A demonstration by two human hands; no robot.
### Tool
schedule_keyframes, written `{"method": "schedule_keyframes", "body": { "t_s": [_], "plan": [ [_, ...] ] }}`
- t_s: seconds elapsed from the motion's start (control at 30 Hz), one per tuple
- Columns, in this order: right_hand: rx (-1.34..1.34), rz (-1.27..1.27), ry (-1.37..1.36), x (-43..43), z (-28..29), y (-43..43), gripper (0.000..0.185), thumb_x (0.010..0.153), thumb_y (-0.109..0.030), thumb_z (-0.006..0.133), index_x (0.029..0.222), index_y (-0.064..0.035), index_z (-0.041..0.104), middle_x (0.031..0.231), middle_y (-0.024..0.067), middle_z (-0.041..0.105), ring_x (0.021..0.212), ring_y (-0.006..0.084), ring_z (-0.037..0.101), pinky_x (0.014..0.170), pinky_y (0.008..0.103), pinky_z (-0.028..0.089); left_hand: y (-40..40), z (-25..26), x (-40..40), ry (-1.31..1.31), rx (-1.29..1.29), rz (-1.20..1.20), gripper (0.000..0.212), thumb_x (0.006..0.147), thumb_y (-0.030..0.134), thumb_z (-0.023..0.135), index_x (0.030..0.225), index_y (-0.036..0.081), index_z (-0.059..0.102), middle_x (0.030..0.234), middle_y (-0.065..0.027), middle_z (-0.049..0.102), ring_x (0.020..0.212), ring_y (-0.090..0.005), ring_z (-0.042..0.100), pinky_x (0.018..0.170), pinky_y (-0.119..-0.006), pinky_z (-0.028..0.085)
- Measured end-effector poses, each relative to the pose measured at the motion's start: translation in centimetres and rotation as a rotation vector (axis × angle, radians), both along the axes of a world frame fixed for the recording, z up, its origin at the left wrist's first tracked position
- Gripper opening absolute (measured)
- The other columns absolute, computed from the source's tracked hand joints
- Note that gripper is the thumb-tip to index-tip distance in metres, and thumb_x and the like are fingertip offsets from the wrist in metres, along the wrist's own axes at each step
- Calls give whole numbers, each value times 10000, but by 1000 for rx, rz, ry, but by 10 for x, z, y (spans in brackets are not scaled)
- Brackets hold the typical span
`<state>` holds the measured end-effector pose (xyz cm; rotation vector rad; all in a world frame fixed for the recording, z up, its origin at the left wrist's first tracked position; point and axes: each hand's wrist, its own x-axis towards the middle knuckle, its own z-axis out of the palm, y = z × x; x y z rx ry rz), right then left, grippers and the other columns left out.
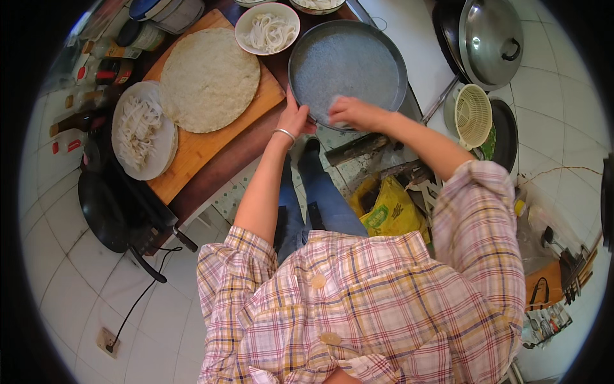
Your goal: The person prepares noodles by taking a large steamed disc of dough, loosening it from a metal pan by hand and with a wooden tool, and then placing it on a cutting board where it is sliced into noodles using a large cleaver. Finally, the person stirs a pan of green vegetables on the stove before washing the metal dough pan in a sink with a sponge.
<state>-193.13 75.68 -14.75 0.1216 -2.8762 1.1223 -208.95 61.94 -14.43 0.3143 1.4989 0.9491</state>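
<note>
A round, flat grey pan [350, 67] with a low rim lies before me. My left hand [298, 117] grips its near left edge. My right hand [352, 114] is over the near part of the pan, blurred, with a small whitish thing, perhaps a cloth, in its fingers. A big round flatbread or pancake [211, 79] rests on a wooden board [192, 168] to the left. Beside it a plate [168, 163] holds white strips like wide noodles [139, 129]. A bowl [240, 26] of similar noodles [268, 32] stands at the pan's upper left.
Bottles [103, 71] and a dark wok [100, 211] line the left side. At the right are a metal lid [491, 38], a plastic strainer [473, 115] and a black pan [506, 134]. A yellow bag [395, 206] and firewood [357, 150] lie low down, right of my legs.
</note>
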Motion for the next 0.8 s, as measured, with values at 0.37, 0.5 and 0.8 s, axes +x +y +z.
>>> {"method": "schedule_keyframes", "body": {
  "t_s": [0.37, 0.5, 0.8],
  "plan": [
    [9, 112, 20, 17, 6, 4, 146, 641, 3, 580, 768, -68, 575, 838, 122, 563, 842, 284, 532, 696, 364, 460, 8, 13, 9, 165, -10, 61, 752, 759, 102, 383, 1393, 211, -7, 786, -217, 599, 510, -283, 616, 458, -365, 545],
    [48, -88, -184, 2, -1, 81, 93, 654, -10, 577, 732, -58, 564, 802, 128, 560, 806, 269, 539, 672, 373, 461, 20, 28, 19, 213, -25, 48, 738, 756, 102, 381, 1390, 206, 16, 804, -232, 598, 497, -303, 612, 434, -372, 538],
    [-16, -488, -125, 28, -25, 63, 245, 690, -42, 581, 925, -85, 639, 922, 112, 591, 884, 291, 542, 793, 369, 448, 25, 23, 21, 223, -40, 30, 742, 764, 88, 386, 1380, 193, -14, 799, -253, 593, 488, -323, 603, 431, -380, 534]
  ]
}}
